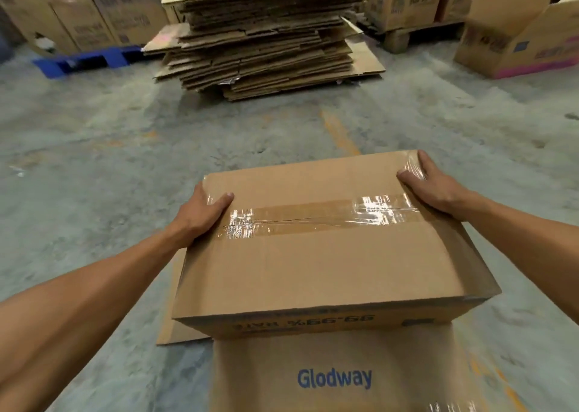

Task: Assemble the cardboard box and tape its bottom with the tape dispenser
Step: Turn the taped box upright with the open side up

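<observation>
A brown cardboard box [319, 267] stands upside down in front of me, its bottom flaps closed and facing up. A strip of clear tape [316, 216] runs along the middle seam from left edge to right edge. My left hand [200, 211] grips the box's far left corner, thumb on top and fingers down the side. At the far right corner my right hand [429, 181] holds the box the same way, over a taped edge. One open flap printed "Glodway" [335, 377] hangs toward me. No tape dispenser is in view.
A tall stack of flattened cardboard [263, 32] sits on the concrete floor ahead. Assembled boxes stand on a blue pallet [84, 61] at far left and on a wooden pallet at far right. An open box [520, 35] stands at right. A yellow floor line [340, 133] runs ahead.
</observation>
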The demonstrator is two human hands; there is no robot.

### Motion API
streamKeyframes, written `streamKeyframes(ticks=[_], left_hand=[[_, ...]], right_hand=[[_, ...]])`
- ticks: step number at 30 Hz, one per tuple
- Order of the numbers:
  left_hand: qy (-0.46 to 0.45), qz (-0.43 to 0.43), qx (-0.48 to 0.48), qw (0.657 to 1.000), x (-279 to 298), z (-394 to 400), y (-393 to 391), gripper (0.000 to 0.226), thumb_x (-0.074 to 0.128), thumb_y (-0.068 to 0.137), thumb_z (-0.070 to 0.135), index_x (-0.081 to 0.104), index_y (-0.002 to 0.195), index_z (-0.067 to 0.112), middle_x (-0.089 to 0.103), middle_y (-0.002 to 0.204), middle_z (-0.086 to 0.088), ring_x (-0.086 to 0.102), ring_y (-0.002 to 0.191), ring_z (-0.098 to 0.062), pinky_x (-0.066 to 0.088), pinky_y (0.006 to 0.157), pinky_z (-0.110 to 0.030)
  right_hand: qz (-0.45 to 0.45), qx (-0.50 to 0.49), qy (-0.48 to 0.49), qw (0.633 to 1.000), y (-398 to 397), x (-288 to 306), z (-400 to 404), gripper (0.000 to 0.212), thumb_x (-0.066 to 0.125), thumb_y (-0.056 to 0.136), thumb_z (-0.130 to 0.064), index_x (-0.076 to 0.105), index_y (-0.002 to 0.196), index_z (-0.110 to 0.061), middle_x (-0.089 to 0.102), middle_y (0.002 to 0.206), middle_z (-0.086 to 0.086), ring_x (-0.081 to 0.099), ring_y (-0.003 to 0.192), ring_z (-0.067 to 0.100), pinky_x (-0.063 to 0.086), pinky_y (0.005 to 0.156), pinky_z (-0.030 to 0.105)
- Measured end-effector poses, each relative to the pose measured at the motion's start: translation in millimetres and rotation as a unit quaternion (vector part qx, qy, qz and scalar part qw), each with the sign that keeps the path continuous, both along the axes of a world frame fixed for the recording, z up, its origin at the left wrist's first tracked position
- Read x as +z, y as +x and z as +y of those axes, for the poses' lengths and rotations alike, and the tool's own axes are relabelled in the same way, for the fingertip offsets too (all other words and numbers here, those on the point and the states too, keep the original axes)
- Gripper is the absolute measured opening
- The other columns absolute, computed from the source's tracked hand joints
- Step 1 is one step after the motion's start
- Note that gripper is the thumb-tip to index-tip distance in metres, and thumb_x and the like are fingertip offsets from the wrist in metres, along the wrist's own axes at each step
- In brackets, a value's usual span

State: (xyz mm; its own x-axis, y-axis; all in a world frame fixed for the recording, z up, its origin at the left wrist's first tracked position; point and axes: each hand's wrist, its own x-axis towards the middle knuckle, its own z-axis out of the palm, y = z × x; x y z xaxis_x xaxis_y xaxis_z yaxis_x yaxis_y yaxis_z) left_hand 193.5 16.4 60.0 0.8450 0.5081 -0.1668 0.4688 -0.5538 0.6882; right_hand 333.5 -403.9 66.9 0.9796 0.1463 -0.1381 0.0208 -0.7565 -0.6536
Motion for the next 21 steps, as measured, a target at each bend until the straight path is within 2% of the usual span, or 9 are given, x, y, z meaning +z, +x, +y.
streamKeyframes(ticks=[2, 6, 10, 12, 14, 16, 18, 21], left_hand=[[0.014, -0.037, 0.001, 0.999, 25, 10, -6, 0.076, 0.057, 0.086, 0.064, 0.031, 0.148, 0.028, 0.053, 0.141, -0.001, 0.051, 0.126, -0.031, 0.037, 0.099, -0.034], [0.051, -0.133, 0.016, 0.99, 93, 33, -16, 0.074, 0.058, 0.086, 0.063, 0.03, 0.146, 0.029, 0.056, 0.128, 0.001, 0.056, 0.107, -0.026, 0.042, 0.095, -0.036], [0.083, -0.27, 0.054, 0.958, 152, 49, -30, 0.092, 0.061, 0.086, 0.061, 0.009, 0.156, 0.033, 0.04, 0.154, -0.005, 0.046, 0.132, -0.027, 0.036, 0.11, -0.043], [0.064, -0.352, 0.053, 0.932, 163, 55, -41, 0.095, 0.064, 0.085, 0.057, 0.003, 0.156, 0.037, 0.034, 0.157, -0.001, 0.043, 0.131, -0.018, 0.037, 0.109, -0.041], [0.034, -0.396, 0.049, 0.917, 159, 60, -52, 0.095, 0.07, 0.083, 0.053, 0.005, 0.153, 0.046, 0.035, 0.155, 0.003, 0.043, 0.128, -0.013, 0.04, 0.105, -0.037], [-0.009, -0.4, 0.053, 0.915, 142, 64, -63, 0.089, 0.074, 0.081, 0.049, 0.015, 0.147, 0.053, 0.043, 0.148, 0.007, 0.05, 0.125, -0.014, 0.044, 0.102, -0.038], [-0.058, -0.364, 0.067, 0.927, 114, 71, -74, 0.079, 0.076, 0.079, 0.049, 0.031, 0.142, 0.041, 0.053, 0.139, 0.005, 0.057, 0.118, -0.013, 0.047, 0.103, -0.043], [-0.126, -0.288, 0.079, 0.946, 74, 74, -93, 0.085, 0.074, 0.066, 0.07, 0.044, 0.135, 0.031, 0.061, 0.129, 0.001, 0.06, 0.117, -0.017, 0.048, 0.102, -0.049]], right_hand=[[-0.038, 0.005, 0.009, 0.999, 1, 22, 13, 0.081, 0.043, 0.095, -0.059, 0.005, 0.159, -0.025, 0.026, 0.162, 0.009, 0.033, 0.144, 0.035, 0.025, 0.116, 0.041], [-0.135, 0.01, 0.045, 0.99, 2, 77, 46, 0.081, 0.044, 0.094, -0.06, 0.004, 0.158, -0.03, 0.023, 0.164, 0.006, 0.03, 0.145, 0.036, 0.024, 0.118, 0.047], [-0.26, 0.003, 0.149, 0.954, -8, 133, 77, 0.08, 0.05, 0.095, -0.053, 0.001, 0.156, -0.038, 0.029, 0.162, 0.0, 0.038, 0.14, 0.033, 0.03, 0.113, 0.044], [-0.3, 0.01, 0.213, 0.93, -18, 150, 88, 0.082, 0.054, 0.095, -0.049, -0.002, 0.155, -0.044, 0.03, 0.161, 0.0, 0.043, 0.135, 0.027, 0.035, 0.109, 0.043], [-0.295, 0.027, 0.26, 0.919, -26, 151, 94, 0.087, 0.059, 0.094, -0.043, -0.005, 0.154, -0.047, 0.026, 0.161, 0.0, 0.04, 0.129, 0.016, 0.037, 0.105, 0.04], [-0.268, 0.051, 0.272, 0.923, -31, 138, 97, 0.092, 0.064, 0.093, -0.038, -0.006, 0.152, -0.052, 0.025, 0.162, -0.001, 0.039, 0.133, 0.016, 0.039, 0.107, 0.045], [-0.234, 0.064, 0.262, 0.934, -35, 117, 98, 0.092, 0.065, 0.091, -0.039, -0.005, 0.149, -0.057, 0.025, 0.162, -0.001, 0.04, 0.14, 0.027, 0.04, 0.109, 0.053], [-0.175, 0.053, 0.242, 0.953, -45, 82, 99, 0.084, 0.061, 0.09, -0.049, 0.003, 0.151, -0.055, 0.031, 0.16, 0.002, 0.043, 0.137, 0.03, 0.044, 0.106, 0.05]])
